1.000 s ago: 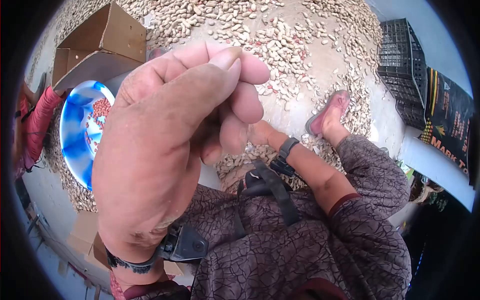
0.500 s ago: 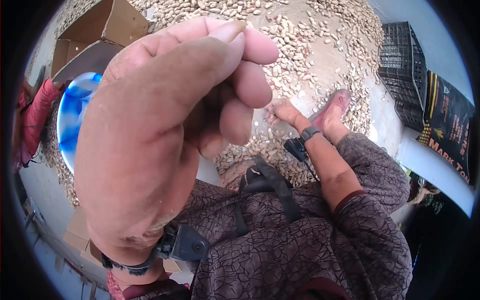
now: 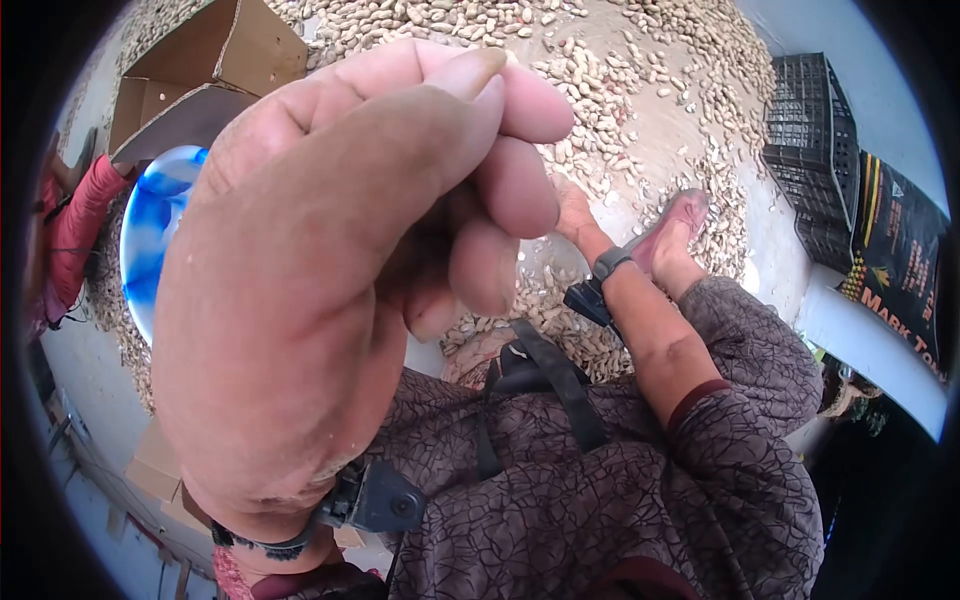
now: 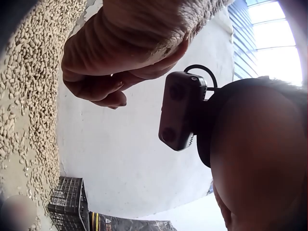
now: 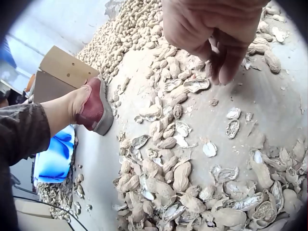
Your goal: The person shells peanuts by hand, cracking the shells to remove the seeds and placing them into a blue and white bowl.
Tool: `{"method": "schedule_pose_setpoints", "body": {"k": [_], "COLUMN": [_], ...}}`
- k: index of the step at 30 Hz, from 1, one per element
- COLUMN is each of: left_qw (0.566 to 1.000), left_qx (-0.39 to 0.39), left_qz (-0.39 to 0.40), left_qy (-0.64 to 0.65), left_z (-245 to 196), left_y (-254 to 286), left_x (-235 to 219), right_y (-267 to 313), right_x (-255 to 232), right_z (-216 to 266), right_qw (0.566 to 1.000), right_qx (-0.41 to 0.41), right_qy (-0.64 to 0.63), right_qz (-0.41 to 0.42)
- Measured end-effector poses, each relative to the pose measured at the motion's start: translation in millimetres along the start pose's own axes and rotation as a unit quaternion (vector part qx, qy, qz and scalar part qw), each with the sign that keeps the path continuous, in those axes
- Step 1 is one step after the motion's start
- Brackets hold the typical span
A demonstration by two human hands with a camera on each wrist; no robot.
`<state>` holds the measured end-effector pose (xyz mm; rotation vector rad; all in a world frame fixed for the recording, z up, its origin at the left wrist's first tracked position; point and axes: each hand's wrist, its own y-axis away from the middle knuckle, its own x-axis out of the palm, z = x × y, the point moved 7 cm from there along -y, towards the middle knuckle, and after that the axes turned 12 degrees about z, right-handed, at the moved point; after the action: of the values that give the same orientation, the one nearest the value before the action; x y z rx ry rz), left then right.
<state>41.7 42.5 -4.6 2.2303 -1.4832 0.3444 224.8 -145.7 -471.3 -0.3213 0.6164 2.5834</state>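
Observation:
My left hand (image 3: 310,240) is raised close in front of the head camera. Its fingers are curled and the thumb tip lies against the index finger, with nothing visible between them. The left wrist view shows this hand (image 4: 125,53) beside a dark head-worn camera (image 4: 180,110). Down by the floor, my right hand (image 3: 572,212) is partly hidden behind the left fingers. In the right wrist view its loosely bent fingers (image 5: 231,65) point down near a split peanut shell (image 5: 196,85). Whole peanuts (image 5: 168,67) lie beside them, and nothing shows held.
Peanuts (image 3: 680,50) cover much of the floor. A cardboard box (image 3: 260,55) and a blue-and-white basin (image 3: 145,260) stand at left, near another person's pink sleeve (image 3: 85,225). At right are a black crate (image 3: 800,130) and a black printed bag (image 3: 900,250). Shells (image 5: 231,216) lie in front.
My right hand has moved up and forward over the floor, away from my lap. The left hand has risen slightly and stays curled, covering more of the basin.

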Motion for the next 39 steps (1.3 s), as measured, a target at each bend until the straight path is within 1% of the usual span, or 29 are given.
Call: {"method": "schedule_pose_setpoints", "body": {"k": [2,3,4,5,7,8,9,10,12,13,14,15,16,17,19,20,22,24,26,27,28,29,30,32,33,35,36,38,39], "left_qw": [1.0,1.0,1.0,1.0,1.0,1.0,1.0,1.0,0.999,1.0,1.0,1.0,0.998,0.992,0.994,0.994,0.993,0.99,0.985,0.984,0.982,0.977,0.977,0.983,0.983,0.993,0.993,0.995,0.995], "left_qx": [0.01,0.012,0.02,0.029,0.002,-0.025,-0.025,-0.012,0.0,0.01,0.022,0.021,0.005,-0.011,-0.001,0.007,0.007,0.004,-0.003,-0.008,-0.022,-0.034,-0.034,-0.024,-0.023,-0.024,-0.024,0.012,0.014], "left_qz": [0.001,0.0,0.003,0.006,-0.003,-0.013,-0.013,-0.01,-0.008,-0.006,-0.005,-0.007,-0.067,-0.126,-0.103,-0.081,-0.096,-0.122,-0.153,-0.16,-0.185,-0.206,-0.206,-0.171,-0.173,-0.109,-0.111,-0.088,-0.088], "left_qy": [-0.006,-0.008,0.001,0.01,0.011,0.013,0.013,0.022,0.032,0.025,0.018,0.019,0.0,-0.02,0.027,0.073,0.073,0.075,0.076,0.076,0.016,-0.043,-0.042,-0.055,-0.054,-0.037,-0.036,-0.046,-0.046], "left_z": [-1,0,0,-1,-2,-2,-7,-14,-12,-3,0,-3,-7,-10,-7,-6,-7,-7,-4,-5,-11,-15,-15,-17,-17,-13,-11,-12,-9], "left_y": [0,0,0,0,0,2,2,1,2,3,5,7,13,18,16,15,16,16,19,19,19,19,20,18,19,13,13,11,11], "left_x": [-1,-1,-1,0,2,3,10,20,15,-1,-10,-6,-5,-9,-10,-9,-13,-16,-19,-18,-17,-18,-17,-13,-16,-16,-17,-15,-18], "right_y": [0,7,18,32,56,66,77,84,111,101,84,68,48,29,10,7,1,-21,-22,-13,-3,4,8,14,28,65,68,73,79], "right_x": [16,24,41,58,93,122,140,142,156,159,144,122,105,82,41,28,9,11,21,26,30,42,53,82,77,81,91,121,130], "right_z": [14,39,68,104,153,149,158,157,190,181,173,159,125,96,106,123,154,105,92,116,142,162,152,142,159,204,191,139,127], "right_qw": [0.998,0.998,0.995,0.968,0.939,0.936,0.926,0.927,0.855,0.864,0.925,0.968,0.992,0.998,0.994,0.994,0.992,0.994,0.995,0.983,0.965,0.959,0.959,0.927,0.927,0.948,0.948,0.934,0.906], "right_qx": [0.023,0.021,0.022,0.023,0.114,0.044,-0.026,-0.028,0.0,-0.024,-0.023,-0.02,-0.028,-0.035,0.06,0.059,0.031,0.055,0.082,0.109,0.135,0.125,0.126,-0.016,-0.017,-0.004,-0.004,0.019,0.008], "right_qy": [-0.046,-0.047,0.094,0.233,0.218,0.222,0.224,0.225,0.188,0.253,0.205,0.153,0.055,-0.044,-0.091,-0.09,0.119,0.094,0.065,0.143,0.221,0.229,0.23,0.354,0.354,0.156,0.156,0.2,0.265], "right_qz": [-0.02,-0.021,0.038,0.094,0.239,0.271,0.301,0.3,0.484,0.436,0.32,0.198,0.112,0.022,0.02,0.022,0.01,0.003,0.002,0.027,0.051,0.108,0.109,0.123,0.125,0.276,0.278,0.296,0.331]}}
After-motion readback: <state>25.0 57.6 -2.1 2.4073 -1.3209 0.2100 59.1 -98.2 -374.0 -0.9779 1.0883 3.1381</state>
